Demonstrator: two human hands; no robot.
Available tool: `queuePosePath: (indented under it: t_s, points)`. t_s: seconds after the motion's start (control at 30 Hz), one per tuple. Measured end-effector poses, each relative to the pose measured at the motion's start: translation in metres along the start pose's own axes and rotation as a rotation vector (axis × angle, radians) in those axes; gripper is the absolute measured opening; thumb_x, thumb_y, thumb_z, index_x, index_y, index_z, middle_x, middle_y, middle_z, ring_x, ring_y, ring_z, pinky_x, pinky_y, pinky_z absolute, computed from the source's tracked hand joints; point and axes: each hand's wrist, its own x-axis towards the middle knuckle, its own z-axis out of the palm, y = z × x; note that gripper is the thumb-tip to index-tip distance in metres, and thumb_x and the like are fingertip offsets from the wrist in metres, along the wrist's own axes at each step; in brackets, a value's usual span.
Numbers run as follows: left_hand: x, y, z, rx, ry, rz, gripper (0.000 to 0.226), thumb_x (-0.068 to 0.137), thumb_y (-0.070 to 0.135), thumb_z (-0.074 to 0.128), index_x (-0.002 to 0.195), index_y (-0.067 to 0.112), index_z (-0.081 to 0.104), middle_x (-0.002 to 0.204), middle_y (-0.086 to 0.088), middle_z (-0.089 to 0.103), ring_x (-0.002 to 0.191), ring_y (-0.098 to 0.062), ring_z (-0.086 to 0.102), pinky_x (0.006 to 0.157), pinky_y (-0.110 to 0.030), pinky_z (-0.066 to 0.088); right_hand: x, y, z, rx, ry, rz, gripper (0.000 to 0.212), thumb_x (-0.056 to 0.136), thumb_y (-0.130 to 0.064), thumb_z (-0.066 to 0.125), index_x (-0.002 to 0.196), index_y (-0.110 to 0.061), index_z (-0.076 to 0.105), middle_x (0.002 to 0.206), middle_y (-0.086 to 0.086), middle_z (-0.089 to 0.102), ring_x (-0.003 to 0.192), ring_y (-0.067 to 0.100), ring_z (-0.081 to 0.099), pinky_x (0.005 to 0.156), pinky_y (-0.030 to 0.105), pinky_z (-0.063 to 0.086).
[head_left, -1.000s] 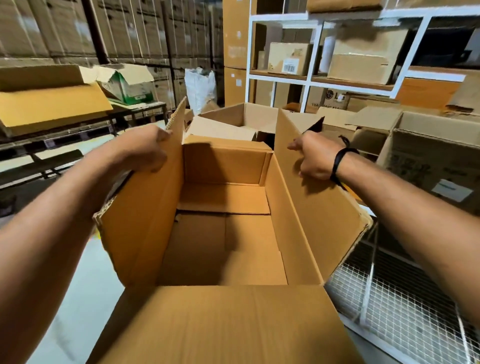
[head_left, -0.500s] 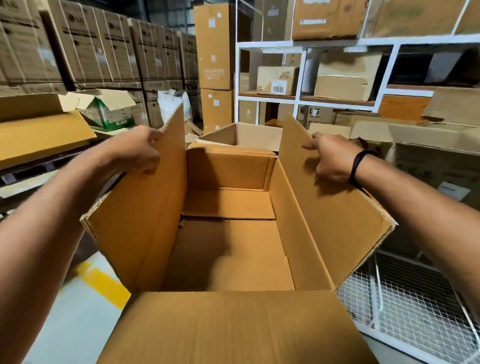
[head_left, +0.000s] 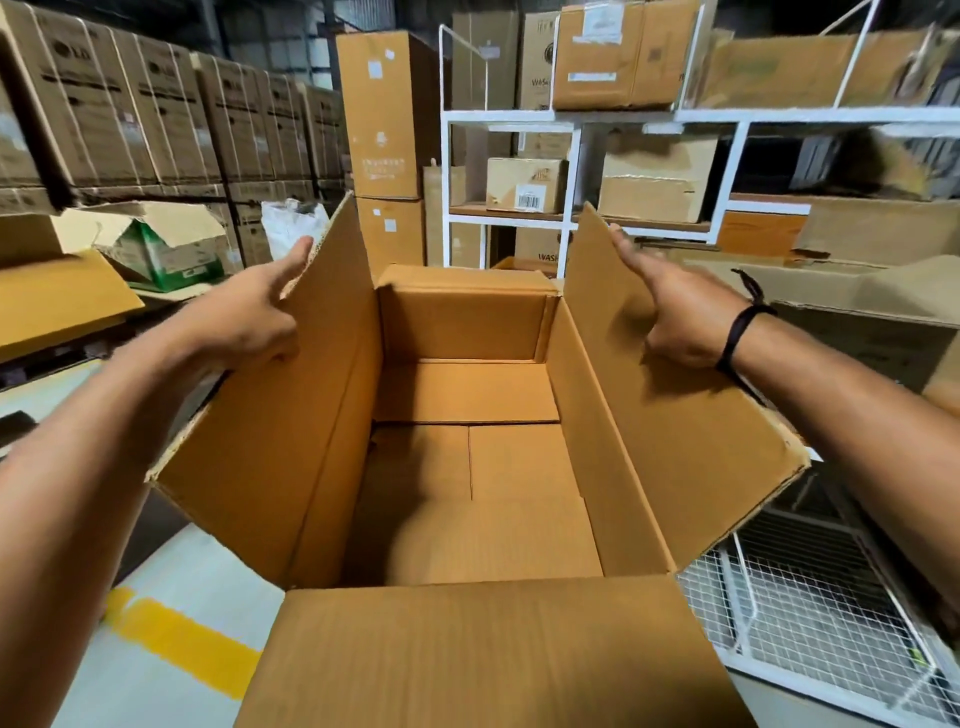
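Pressed flat-fingered against the side flaps of the empty cardboard box (head_left: 467, 395), left hand (head_left: 249, 317) and right hand (head_left: 680, 312), above yellow-striped grey floor (head_left: 208, 571), beside LG-printed cartons (head_left: 104, 104) and a barcode-labelled box (head_left: 524, 184) on white shelving (head_left: 571, 171).

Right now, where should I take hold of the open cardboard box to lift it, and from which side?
Probably low on its two long walls, coming from both outer sides. The cardboard box is open and empty; its left flap and right flap stand loose on their folds and would likely bend.
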Motion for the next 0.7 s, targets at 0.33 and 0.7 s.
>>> queuePosePath:
  t_s: [0.33, 0.7]
  points:
    - [0.085, -0.001, -0.01, 0.057, 0.019, 0.056, 0.102, 0.078, -0.013, 0.059, 0.151, 0.037, 0.008, 0.149, -0.014, 0.037, 0.061, -0.021, 0.057, 0.053, -0.033, 0.047, 0.073, -0.005, -0.014, -0.082, 0.082, -0.019, 0.104, 0.076, 0.004, 0.07, 0.153, -0.03, 0.01, 0.145, 0.01, 0.039, 0.122, 0.034, 0.048, 0.095, 0.038, 0.047]
    - [0.222, 0.016, -0.002, 0.118, 0.024, 0.124, 0.099, 0.077, -0.012, 0.061, 0.151, 0.033, 0.014, 0.153, -0.009, 0.032, 0.118, -0.033, 0.053, 0.082, -0.037, 0.048, 0.198, 0.003, -0.02, -0.074, 0.164, 0.02, 0.094, 0.078, -0.001, 0.07, 0.151, -0.034, 0.02, 0.146, 0.01, 0.044, 0.125, 0.034, 0.048, 0.094, 0.037, 0.046]
